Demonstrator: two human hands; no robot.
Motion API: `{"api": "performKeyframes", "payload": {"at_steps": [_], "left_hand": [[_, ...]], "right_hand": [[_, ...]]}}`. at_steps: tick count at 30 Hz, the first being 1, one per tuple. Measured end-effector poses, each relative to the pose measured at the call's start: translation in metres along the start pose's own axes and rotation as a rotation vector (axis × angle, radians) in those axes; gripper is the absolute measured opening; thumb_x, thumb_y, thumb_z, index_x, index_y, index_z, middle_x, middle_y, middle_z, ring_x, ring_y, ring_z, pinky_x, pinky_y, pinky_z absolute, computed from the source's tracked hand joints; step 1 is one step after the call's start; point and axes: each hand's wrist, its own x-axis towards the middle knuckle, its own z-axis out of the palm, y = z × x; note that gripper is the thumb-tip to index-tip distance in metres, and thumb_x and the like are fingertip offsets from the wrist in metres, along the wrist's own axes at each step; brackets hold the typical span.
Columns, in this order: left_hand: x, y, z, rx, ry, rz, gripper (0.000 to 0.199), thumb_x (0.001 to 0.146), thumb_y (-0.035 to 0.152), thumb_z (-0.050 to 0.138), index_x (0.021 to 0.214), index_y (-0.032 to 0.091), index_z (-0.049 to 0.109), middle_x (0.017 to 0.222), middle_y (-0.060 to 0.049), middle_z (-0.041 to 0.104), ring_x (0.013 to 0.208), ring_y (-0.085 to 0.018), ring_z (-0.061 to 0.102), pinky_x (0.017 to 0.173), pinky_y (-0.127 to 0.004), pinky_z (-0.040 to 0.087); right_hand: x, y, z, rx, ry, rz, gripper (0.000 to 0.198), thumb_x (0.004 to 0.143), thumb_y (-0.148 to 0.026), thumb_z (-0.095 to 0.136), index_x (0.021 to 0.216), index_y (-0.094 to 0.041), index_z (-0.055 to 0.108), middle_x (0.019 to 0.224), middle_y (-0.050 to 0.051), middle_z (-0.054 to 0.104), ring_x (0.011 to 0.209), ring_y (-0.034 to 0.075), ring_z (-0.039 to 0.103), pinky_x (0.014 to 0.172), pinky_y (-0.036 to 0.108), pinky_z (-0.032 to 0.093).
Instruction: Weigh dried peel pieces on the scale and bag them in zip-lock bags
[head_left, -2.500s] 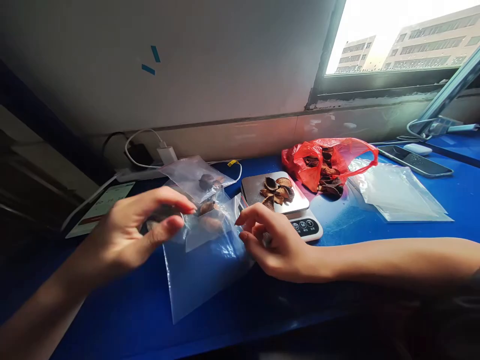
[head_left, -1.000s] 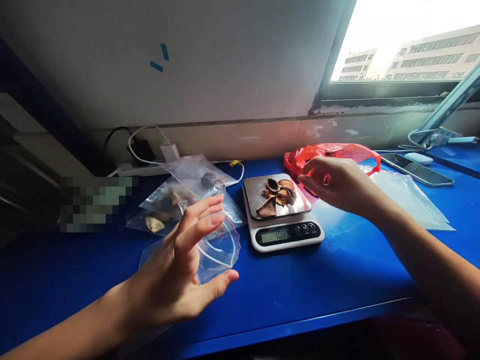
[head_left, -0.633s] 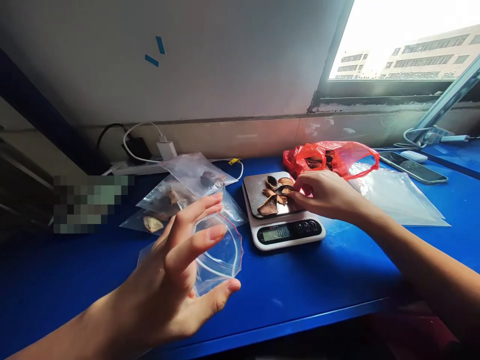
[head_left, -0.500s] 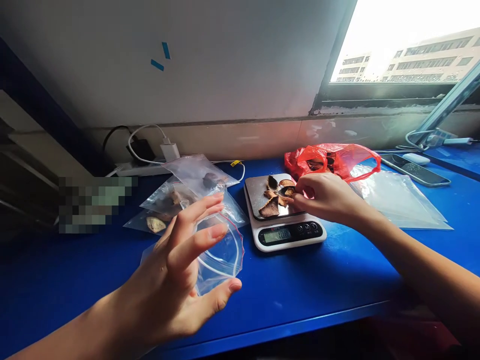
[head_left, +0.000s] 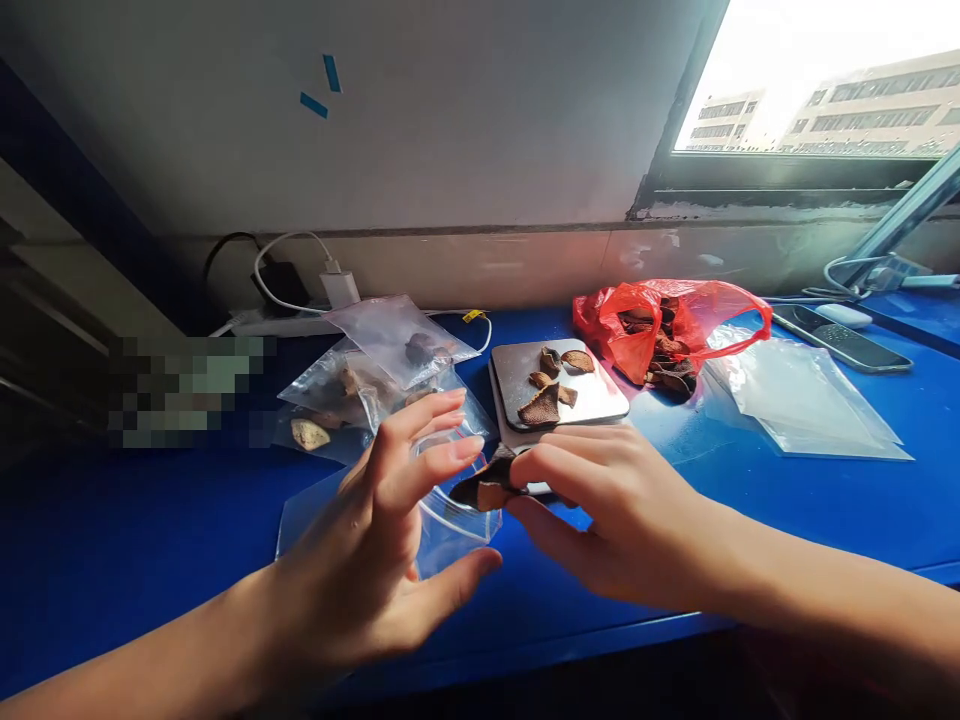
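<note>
My left hand [head_left: 382, 530] has its thumb and fingers curved around a clear zip-lock bag [head_left: 450, 545], whose round mouth is held wide between them. In the fingertips of my right hand [head_left: 600, 490] is a dark brown, curled dried piece [head_left: 487, 485], right at the bag's mouth. Behind the right hand stands a white kitchen scale with a metal plate [head_left: 600, 395]; the hand covers most of its display. Several brown dried pieces [head_left: 540, 405] lie on the plate.
A red plastic bag [head_left: 607, 310] with more dried pieces spilling out [head_left: 671, 370] sits right of the scale. Flat clear bags [head_left: 825, 400] and a phone [head_left: 847, 335] lie further right. Filled zip-lock bags [head_left: 390, 330] and a power strip [head_left: 285, 322] are at the back left.
My right hand has left the scale plate, bringing a dark dried piece toward me and left to the bag. Fewer pieces lie on the plate. My left hand still holds the bag.
</note>
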Motion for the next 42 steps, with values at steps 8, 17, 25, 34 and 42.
{"api": "performKeyframes", "payload": {"at_steps": [8,17,25,34,42], "left_hand": [[0.000,-0.003,-0.004,0.011,0.019,0.019,0.091,0.082,0.011,0.076,0.155,0.028,0.026,0.151,-0.016,0.036,0.141,-0.037,0.043,0.109,-0.062,0.051],[0.002,-0.002,-0.009,0.009,0.052,0.028,0.091,0.079,0.003,0.074,0.153,0.030,0.027,0.151,-0.015,0.036,0.142,-0.037,0.042,0.110,-0.062,0.052],[0.004,0.002,-0.007,0.007,0.209,0.065,0.094,0.073,0.005,0.078,0.151,0.034,0.033,0.151,-0.010,0.037,0.135,-0.033,0.048,0.107,-0.061,0.053],[0.007,0.007,-0.001,0.025,0.280,0.031,0.080,0.074,0.007,0.076,0.139,0.036,0.039,0.145,-0.007,0.040,0.130,-0.032,0.052,0.108,-0.062,0.050],[0.004,0.000,0.001,0.028,0.232,0.055,0.076,0.078,0.012,0.077,0.140,0.033,0.038,0.144,-0.010,0.041,0.131,-0.033,0.051,0.108,-0.064,0.051]], "right_hand": [[0.004,0.024,-0.014,-0.143,0.073,-0.016,0.010,0.099,-0.021,0.058,0.098,-0.015,0.066,0.083,0.004,0.069,0.074,0.016,0.063,0.066,0.029,0.046],[0.003,0.080,-0.011,-0.309,0.017,0.155,0.019,0.093,-0.019,0.061,0.110,-0.021,0.068,0.108,0.012,0.062,0.099,0.025,0.060,0.089,0.043,0.053],[0.006,0.065,-0.012,-0.214,0.133,0.076,0.007,0.093,-0.014,0.059,0.092,-0.020,0.061,0.087,0.005,0.066,0.082,0.018,0.059,0.074,0.031,0.049],[0.002,0.018,-0.014,-0.100,0.169,-0.037,0.012,0.092,-0.010,0.055,0.090,-0.021,0.059,0.074,0.001,0.066,0.066,0.013,0.057,0.062,0.026,0.044],[0.007,0.009,-0.016,0.007,0.254,0.068,0.011,0.093,-0.012,0.061,0.094,-0.022,0.064,0.077,-0.001,0.072,0.062,0.011,0.062,0.058,0.023,0.049]]}}
